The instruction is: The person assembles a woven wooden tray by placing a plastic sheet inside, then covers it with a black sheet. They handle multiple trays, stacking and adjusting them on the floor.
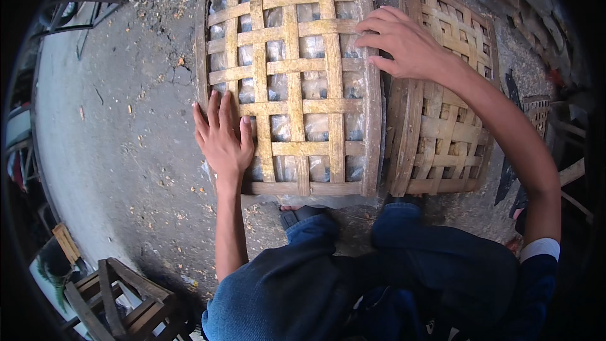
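A woven bamboo lattice tray [294,66] in a wooden frame lies in front of me, with crinkled clear plastic showing through its gaps. My left hand [226,139] rests on its lower left edge, fingers spread over the frame and lattice. At the upper right edge, my right hand [404,44] bends over the frame with its fingertips on the rim and its fingers apart. Neither hand closes round anything that I can see. Just right of this tray, below my right forearm, is a second woven bamboo tray [451,129] with a tighter weave.
Rough concrete floor [132,139] with scattered crumbs surrounds the trays. A wooden slatted stool or crate [123,303] stands at the lower left. Black metal frames [85,0] are at the upper left. Crumpled sheeting [527,6] lies at the upper right. My jeans-clad legs [315,265] are close to the trays' near edges.
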The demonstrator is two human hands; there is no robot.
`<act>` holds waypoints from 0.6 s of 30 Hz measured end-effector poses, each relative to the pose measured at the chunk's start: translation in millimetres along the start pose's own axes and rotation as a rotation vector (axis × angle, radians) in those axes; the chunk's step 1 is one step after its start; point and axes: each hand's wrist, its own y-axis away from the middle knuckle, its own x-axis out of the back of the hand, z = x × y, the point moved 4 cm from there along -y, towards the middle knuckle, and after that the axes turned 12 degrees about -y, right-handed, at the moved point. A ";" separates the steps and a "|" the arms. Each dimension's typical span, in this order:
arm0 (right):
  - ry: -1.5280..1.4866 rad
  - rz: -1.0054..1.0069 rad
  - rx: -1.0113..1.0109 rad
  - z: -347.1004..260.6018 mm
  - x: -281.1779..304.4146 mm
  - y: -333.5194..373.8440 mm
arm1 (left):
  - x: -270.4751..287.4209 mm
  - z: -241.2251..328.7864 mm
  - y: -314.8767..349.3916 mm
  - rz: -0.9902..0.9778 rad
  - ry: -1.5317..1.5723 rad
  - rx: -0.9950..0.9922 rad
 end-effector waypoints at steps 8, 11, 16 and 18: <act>0.091 0.032 0.061 -9.9 7.6 5.9 | -0.3 -1.5 1.9 0.011 -0.010 -0.005; 0.067 -0.024 0.046 -14.5 3.5 5.1 | -1.8 -0.4 1.0 0.008 -0.014 -0.009; 0.077 0.025 0.080 -34.6 -3.2 9.0 | -1.3 -2.2 2.9 -0.004 -0.017 -0.002; 0.067 0.015 0.074 -39.8 -4.4 12.1 | -0.4 -2.5 3.4 -0.015 -0.006 0.008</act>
